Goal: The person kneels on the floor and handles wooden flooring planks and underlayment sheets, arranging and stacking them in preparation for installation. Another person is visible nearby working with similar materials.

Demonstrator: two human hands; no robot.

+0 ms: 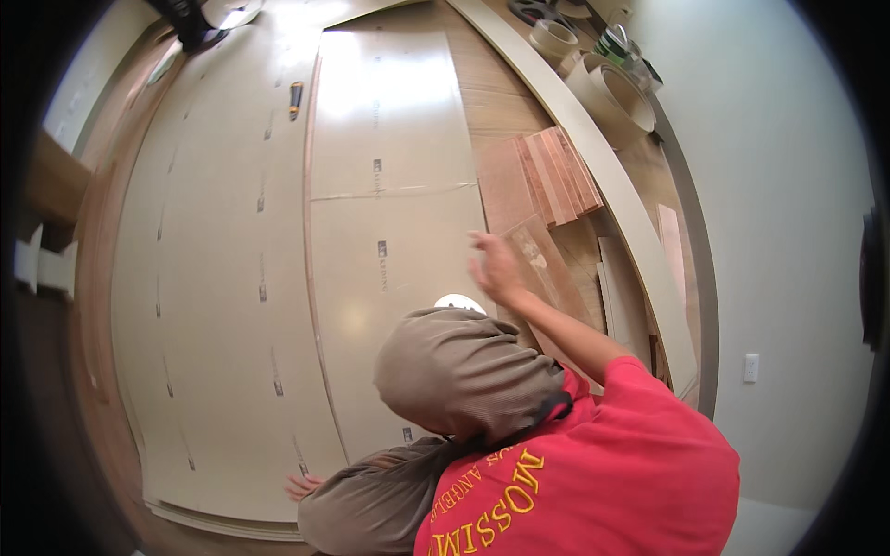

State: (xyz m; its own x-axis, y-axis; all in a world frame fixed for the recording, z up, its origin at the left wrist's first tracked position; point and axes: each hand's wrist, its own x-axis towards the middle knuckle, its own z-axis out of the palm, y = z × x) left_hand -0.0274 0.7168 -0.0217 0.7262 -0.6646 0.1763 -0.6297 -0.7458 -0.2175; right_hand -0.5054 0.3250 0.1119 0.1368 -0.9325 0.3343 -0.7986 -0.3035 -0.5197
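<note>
My right hand [498, 269] is over the right edge of the beige printed panel [399, 218]. Its fingers are loosely bent and apart, a little blurred, and I see nothing in them. My left hand [304, 486] shows beyond my bent leg in brown trousers [371, 500], low on the wide beige sheet [218, 352]. Those fingers are spread; the rest of the hand is hidden. An orange and black utility knife [295, 100] lies on the sheet, far from both hands. My other knee [454, 366] partly covers a white rounded thing [461, 303].
A stack of reddish wood strips [556, 176] and a loose board [547, 269] lie right of the panel. Beyond them runs a long pale strip [593, 157]. Beige rolls [616, 97] stand by the wall at far right. A dark shape [190, 23] is at top left.
</note>
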